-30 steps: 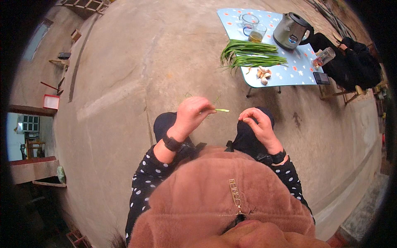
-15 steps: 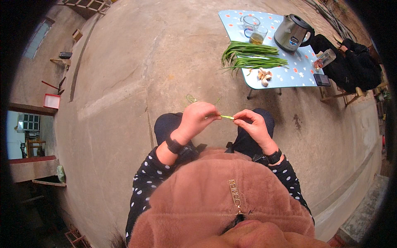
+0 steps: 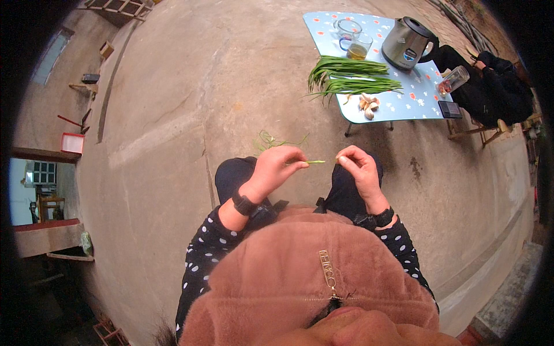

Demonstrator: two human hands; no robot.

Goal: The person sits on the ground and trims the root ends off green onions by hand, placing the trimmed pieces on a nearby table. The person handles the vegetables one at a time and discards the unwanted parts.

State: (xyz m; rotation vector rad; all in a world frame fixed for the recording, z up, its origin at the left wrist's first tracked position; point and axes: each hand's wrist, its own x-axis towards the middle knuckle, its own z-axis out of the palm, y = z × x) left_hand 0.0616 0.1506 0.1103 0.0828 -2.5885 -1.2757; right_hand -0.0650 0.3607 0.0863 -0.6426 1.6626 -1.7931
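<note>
My left hand (image 3: pixel 276 170) is closed round a thin green chive stalk (image 3: pixel 317 162), whose pale green end pokes out past the thumb toward the right. A small gap separates that end from my right hand (image 3: pixel 359 172), whose thumb and fingertips are pinched together; whatever they hold, if anything, is too small to make out. Both hands are raised over my knees. Beyond them, two bunches of long green chives (image 3: pixel 362 86) lie on the low table (image 3: pixel 412 104), their leafy ends hanging over its left edge. Several garlic cloves (image 3: pixel 369 106) lie beside the nearer bunch.
The table also bears a steel kettle (image 3: pixel 407 45), two glass mugs, one with yellowish liquid (image 3: pixel 356 52), a tilted glass (image 3: pixel 453 81) and a dark phone (image 3: pixel 449 109). A person in black (image 3: pixel 490 86) sits at its right. Green scraps (image 3: pixel 268 140) lie on the concrete floor ahead of my left hand.
My right hand has come away from the chive stalk's end and moved slightly right and up. The left hand keeps its hold on the stalk, nearly in place.
</note>
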